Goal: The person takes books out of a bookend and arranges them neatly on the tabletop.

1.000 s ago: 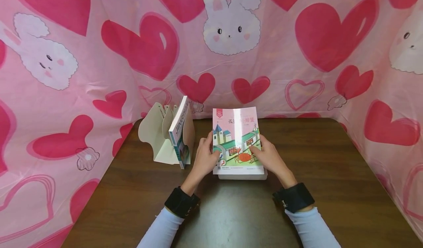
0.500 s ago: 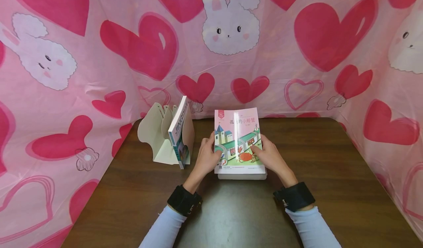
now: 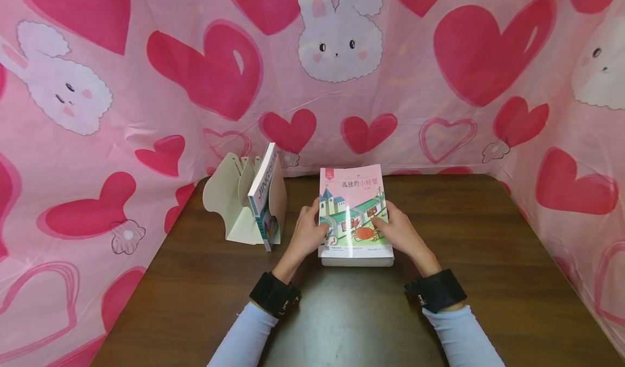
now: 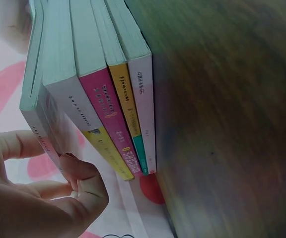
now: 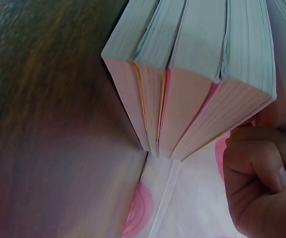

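A thin pink picture book [image 3: 349, 212] with a red crab on its cover is held by its two long sides, cover up. My left hand [image 3: 307, 234] pinches the left side, thumb on the cover. On the opposite side my right hand [image 3: 402, 234] grips it the same way. Directly below is a stack of several books [image 3: 358, 261], mostly hidden from above. The left wrist view shows the stack's coloured spines [image 4: 103, 104] and a gap between the stack and the held book, whose edge is lifted. In the right wrist view the right fingers [image 5: 262, 158] are curled beside the stack's top.
Left of the stack stands a cream book holder [image 3: 219, 196] with dividers. One thick book [image 3: 263, 193] stands upright in it, leaning slightly. The dark wooden table [image 3: 488, 247] is surrounded at back and sides by a pink cloth [image 3: 410, 84] printed with hearts and rabbits.
The picture book has come down a little over the stack and shifted slightly right, its far edge lowering. Both hands keep their grip, the left drifting slightly right with it.
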`<act>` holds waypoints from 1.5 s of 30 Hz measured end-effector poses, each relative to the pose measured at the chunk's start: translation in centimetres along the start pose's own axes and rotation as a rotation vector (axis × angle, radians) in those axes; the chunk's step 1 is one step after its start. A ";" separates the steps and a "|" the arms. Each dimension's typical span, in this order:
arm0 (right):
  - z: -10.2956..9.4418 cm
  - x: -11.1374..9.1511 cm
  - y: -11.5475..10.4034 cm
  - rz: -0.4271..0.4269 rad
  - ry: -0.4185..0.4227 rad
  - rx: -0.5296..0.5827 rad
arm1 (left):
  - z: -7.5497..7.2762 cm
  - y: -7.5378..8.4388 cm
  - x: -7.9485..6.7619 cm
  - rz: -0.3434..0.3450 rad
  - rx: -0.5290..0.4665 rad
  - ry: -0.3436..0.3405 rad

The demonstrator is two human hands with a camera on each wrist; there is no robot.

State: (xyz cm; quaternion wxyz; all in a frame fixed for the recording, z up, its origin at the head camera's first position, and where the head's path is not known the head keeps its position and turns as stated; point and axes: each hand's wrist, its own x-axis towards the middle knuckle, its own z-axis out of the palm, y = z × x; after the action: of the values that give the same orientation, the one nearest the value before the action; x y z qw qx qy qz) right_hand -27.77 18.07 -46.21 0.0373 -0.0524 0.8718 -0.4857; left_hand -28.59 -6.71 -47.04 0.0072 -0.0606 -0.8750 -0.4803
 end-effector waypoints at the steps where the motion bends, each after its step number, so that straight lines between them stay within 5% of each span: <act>1: 0.0 0.0 0.0 0.000 -0.002 0.000 | 0.0 0.0 0.0 -0.001 0.003 -0.001; 16: -0.1 0.2 0.3 0.027 -0.020 0.004 | 0.4 -0.5 0.6 -0.019 0.012 -0.008; 29: -0.1 0.3 0.7 0.038 -0.021 -0.017 | 0.3 -1.0 1.0 -0.086 -0.036 -0.106; 45: -0.2 0.3 0.9 0.074 -0.041 -0.043 | 0.5 -1.1 1.2 -0.114 -0.057 -0.130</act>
State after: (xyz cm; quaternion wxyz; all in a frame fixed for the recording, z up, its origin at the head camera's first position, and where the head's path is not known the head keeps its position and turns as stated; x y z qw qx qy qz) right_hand -28.12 18.65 -46.91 0.0720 -0.0306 0.8825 -0.4638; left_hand -29.83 -6.73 -48.15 -0.0788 -0.0422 -0.8615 -0.4999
